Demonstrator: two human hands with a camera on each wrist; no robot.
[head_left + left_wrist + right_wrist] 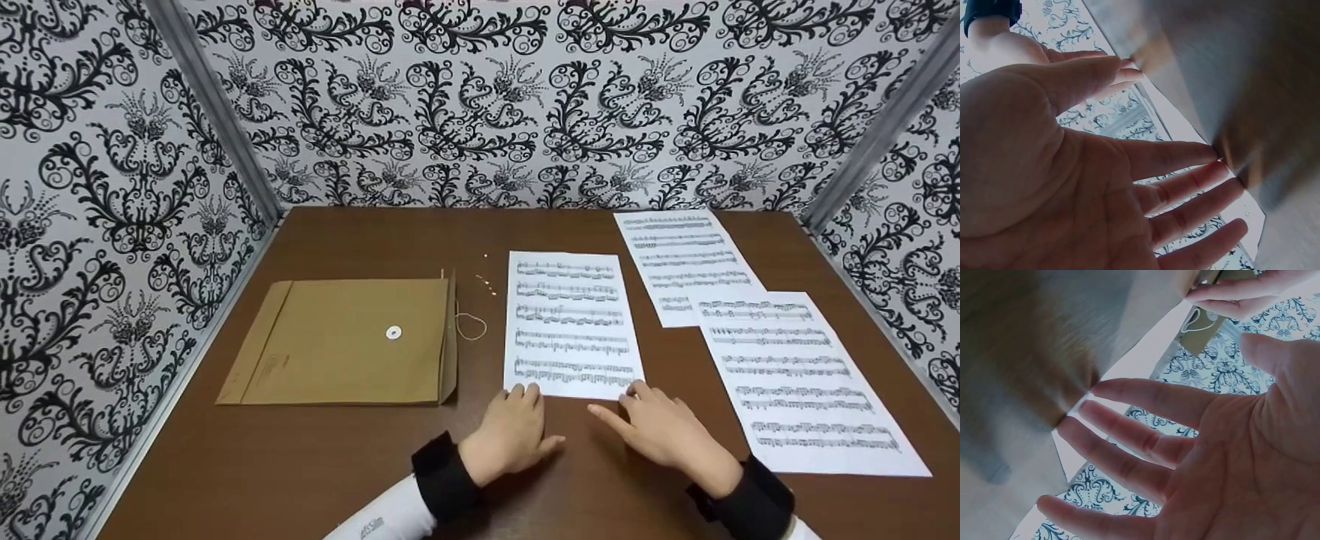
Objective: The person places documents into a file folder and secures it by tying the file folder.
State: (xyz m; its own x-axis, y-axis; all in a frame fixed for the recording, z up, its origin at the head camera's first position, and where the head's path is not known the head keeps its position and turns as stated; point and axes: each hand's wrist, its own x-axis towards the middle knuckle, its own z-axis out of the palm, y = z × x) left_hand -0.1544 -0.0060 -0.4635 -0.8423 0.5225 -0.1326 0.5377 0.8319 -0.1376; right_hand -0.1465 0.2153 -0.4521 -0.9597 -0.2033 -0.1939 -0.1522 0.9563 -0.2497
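Note:
A sheet of printed music [570,322] lies flat on the brown table in front of me. At its near left corner the fingertips of my left hand [514,431] touch the paper's edge, the thumb held out to the side. My right hand [664,427] rests its fingertips at the near right corner, thumb pointing inward. Both wrist views show straight, spread fingers: the left hand [1100,174] and the right hand [1185,450] meet the table and paper edge with their tips. Neither palm holds anything.
A brown envelope [337,352] with a white button [394,332] and a loose string [472,327] lies on the left. Two more music sheets, a far one [690,262] and a near one [810,382], overlap on the right. Patterned walls [480,97] enclose the table [360,240].

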